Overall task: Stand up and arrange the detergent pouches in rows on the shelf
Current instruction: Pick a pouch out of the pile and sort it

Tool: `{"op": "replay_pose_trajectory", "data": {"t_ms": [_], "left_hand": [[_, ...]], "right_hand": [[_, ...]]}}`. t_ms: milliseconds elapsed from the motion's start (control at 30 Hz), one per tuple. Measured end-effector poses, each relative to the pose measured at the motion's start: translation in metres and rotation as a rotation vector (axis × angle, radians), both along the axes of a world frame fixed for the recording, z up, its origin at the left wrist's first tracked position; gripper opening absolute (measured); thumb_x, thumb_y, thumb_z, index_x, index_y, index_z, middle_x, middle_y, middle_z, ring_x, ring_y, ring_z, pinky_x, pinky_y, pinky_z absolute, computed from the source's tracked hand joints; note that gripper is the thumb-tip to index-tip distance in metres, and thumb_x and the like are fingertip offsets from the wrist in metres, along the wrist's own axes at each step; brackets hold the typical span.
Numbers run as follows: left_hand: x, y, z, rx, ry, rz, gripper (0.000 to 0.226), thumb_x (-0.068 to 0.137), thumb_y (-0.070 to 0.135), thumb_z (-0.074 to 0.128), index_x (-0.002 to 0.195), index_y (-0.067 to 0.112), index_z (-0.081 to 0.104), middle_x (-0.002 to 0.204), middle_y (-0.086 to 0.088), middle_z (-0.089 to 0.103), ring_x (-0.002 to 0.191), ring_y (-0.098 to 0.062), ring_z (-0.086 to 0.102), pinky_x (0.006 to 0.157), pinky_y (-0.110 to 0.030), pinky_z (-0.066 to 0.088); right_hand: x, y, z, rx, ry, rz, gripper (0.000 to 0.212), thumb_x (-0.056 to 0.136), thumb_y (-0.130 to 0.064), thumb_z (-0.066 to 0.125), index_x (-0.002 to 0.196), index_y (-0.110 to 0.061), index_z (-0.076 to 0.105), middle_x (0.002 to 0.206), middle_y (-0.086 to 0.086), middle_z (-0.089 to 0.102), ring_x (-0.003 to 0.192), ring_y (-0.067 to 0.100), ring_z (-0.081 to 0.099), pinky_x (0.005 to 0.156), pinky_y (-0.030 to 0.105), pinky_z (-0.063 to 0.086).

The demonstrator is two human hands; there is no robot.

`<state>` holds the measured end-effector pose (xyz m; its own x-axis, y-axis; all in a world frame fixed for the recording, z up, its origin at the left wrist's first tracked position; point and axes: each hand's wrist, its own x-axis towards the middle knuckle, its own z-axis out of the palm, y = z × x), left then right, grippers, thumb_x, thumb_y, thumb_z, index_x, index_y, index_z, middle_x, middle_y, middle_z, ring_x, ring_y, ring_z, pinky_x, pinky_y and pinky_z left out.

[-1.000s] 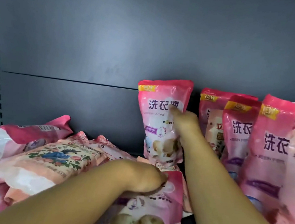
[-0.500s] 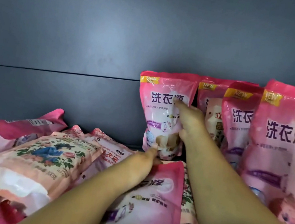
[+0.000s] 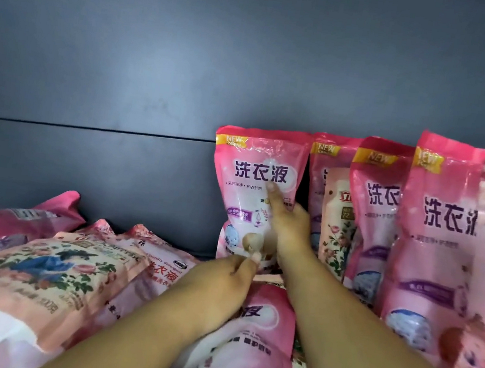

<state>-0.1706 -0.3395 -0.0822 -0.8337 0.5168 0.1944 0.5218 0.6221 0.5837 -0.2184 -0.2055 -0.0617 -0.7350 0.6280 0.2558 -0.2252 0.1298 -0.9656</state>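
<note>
Only the head cam here, looking down at a shelf stuffed with pink detergent pouches. One pink pouch [image 3: 258, 186] stands upright against the dark back panel [image 3: 158, 63], at the left end of a standing row. The right hand [image 3: 287, 224] is on its front, index finger straight and pressing the face just under the big purple lettering, the other fingers loosely bent beside it, not wrapped round anything. The left hand [image 3: 221, 283] reaches in lower down, fingertips touching the pouch's bottom edge; can't tell if they're pinching it or just nudging it. To the right stand more pouches: a pink one [image 3: 318, 176] at the back with a floral pouch [image 3: 337, 228] in front of it, then two more pink ones [image 3: 376, 218] [image 3: 433, 257], packed tight and overlapping. On the left it's a mess, a floral bag [image 3: 35, 273] and several pink ones [image 3: 11, 220] lying flat in a heap, with another flat pouch [image 3: 256, 341] under the forearms.
</note>
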Motion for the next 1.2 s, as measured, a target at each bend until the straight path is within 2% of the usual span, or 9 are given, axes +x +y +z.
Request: {"op": "replay_pose_trajectory", "data": {"t_ms": [233, 500, 667, 767, 900, 967, 1067, 1133, 1200], "left_hand": [[0.007, 0.000, 0.016, 0.015, 0.053, 0.115, 0.050, 0.101, 0.035, 0.020, 0.114, 0.006, 0.059, 0.127, -0.019, 0.055, 0.116, -0.028, 0.049, 0.092, -0.027, 0.036], [0.055, -0.029, 0.023, 0.013, -0.072, -0.010, 0.048, 0.099, 0.043, 0.020, 0.126, 0.018, 0.050, 0.129, -0.009, 0.054, 0.119, -0.022, 0.046, 0.090, -0.027, 0.034], [0.085, -0.058, 0.004, -0.257, -0.052, 0.027, 0.055, 0.094, 0.054, 0.027, 0.144, 0.029, 0.028, 0.153, -0.005, 0.024, 0.139, -0.022, 0.024, 0.108, -0.031, 0.022], [0.099, -0.064, 0.004, -0.219, -0.022, 0.042, 0.058, 0.093, 0.054, 0.030, 0.145, 0.029, 0.025, 0.155, -0.001, 0.021, 0.142, -0.020, 0.021, 0.109, -0.029, 0.020], [0.114, -0.073, -0.002, 0.041, -0.042, 0.047, 0.049, 0.093, 0.046, 0.042, 0.138, 0.028, 0.040, 0.147, 0.008, 0.037, 0.134, -0.011, 0.034, 0.079, -0.011, 0.025], [0.117, -0.076, -0.006, 0.144, -0.017, 0.068, 0.043, 0.092, 0.042, 0.046, 0.133, 0.028, 0.046, 0.142, 0.008, 0.044, 0.129, -0.010, 0.040, 0.072, -0.008, 0.023], [0.113, -0.073, -0.013, 0.220, -0.018, 0.119, 0.037, 0.093, 0.036, 0.049, 0.129, 0.029, 0.051, 0.132, 0.006, 0.053, 0.114, -0.010, 0.050, 0.070, -0.008, 0.028], [0.110, -0.072, -0.017, 0.275, -0.047, 0.142, 0.032, 0.094, 0.030, 0.047, 0.125, 0.031, 0.054, 0.117, 0.005, 0.059, 0.091, -0.008, 0.053, 0.057, -0.003, 0.034], [0.108, -0.072, -0.017, 0.311, -0.057, 0.147, 0.030, 0.096, 0.024, 0.043, 0.122, 0.032, 0.056, 0.109, 0.005, 0.060, 0.082, -0.007, 0.053, 0.055, 0.000, 0.035]], "right_hand": [[0.018, -0.012, 0.010, 0.039, -0.264, 0.013, 0.074, 0.085, -0.061, 0.045, 0.129, -0.002, 0.044, 0.128, 0.013, 0.054, 0.112, 0.031, 0.054, 0.082, 0.031, 0.042], [0.103, -0.026, 0.000, 0.388, -0.482, 0.221, 0.055, 0.096, -0.044, 0.037, 0.137, -0.008, 0.041, 0.141, 0.012, 0.043, 0.127, 0.028, 0.043, 0.099, 0.028, 0.033], [0.131, -0.027, -0.011, 0.266, -0.503, 0.313, 0.080, 0.073, -0.068, 0.045, 0.134, -0.015, 0.047, 0.134, 0.004, 0.050, 0.122, 0.028, 0.049, 0.106, 0.038, 0.036], [0.135, -0.025, -0.016, 0.135, -0.431, 0.306, 0.066, 0.079, -0.058, 0.049, 0.127, -0.012, 0.052, 0.128, 0.010, 0.055, 0.114, 0.027, 0.054, 0.102, 0.042, 0.041], [0.144, -0.023, -0.014, 0.019, -0.350, 0.295, 0.049, 0.090, -0.041, 0.053, 0.124, -0.007, 0.053, 0.124, 0.010, 0.057, 0.114, 0.028, 0.054, 0.100, 0.040, 0.043], [0.153, -0.029, -0.013, 0.282, -0.425, 0.220, 0.052, 0.090, -0.050, 0.046, 0.117, -0.007, 0.057, 0.117, 0.010, 0.056, 0.108, 0.029, 0.055, 0.093, 0.035, 0.043], [0.166, -0.043, -0.014, 0.666, -0.537, 0.143, 0.052, 0.088, -0.063, 0.033, 0.072, -0.018, 0.056, 0.102, 0.013, 0.060, 0.102, 0.029, 0.056, 0.092, 0.033, 0.043], [0.168, -0.047, -0.015, 0.715, -0.565, 0.153, 0.056, 0.086, -0.065, 0.035, 0.095, -0.018, 0.064, 0.120, 0.015, 0.059, 0.115, 0.030, 0.053, 0.099, 0.035, 0.041], [0.172, -0.048, -0.014, 0.658, -0.550, 0.207, 0.049, 0.085, -0.059, 0.048, 0.104, -0.016, 0.063, 0.110, 0.010, 0.062, 0.096, 0.024, 0.060, 0.081, 0.019, 0.047]]}}
